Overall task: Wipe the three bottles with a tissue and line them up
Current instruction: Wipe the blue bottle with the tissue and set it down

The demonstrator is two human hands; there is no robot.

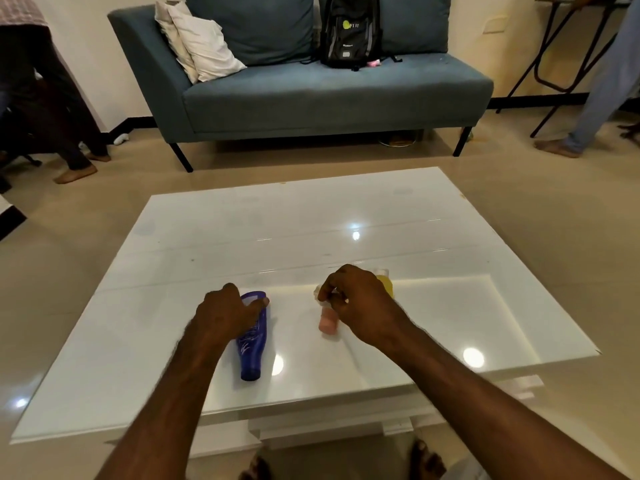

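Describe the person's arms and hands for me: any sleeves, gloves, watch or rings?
The left arm and right arm are bare to the frame's edge, with no sleeve in view. The left hand and right hand wear no gloves. Neither wrist has a watch or band. No ring shows, though the fingers are blurred.

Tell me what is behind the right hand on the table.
A yellow bottle with a pale cap shows behind the right hand. Only its cap and right side are visible; the hand covers the rest.
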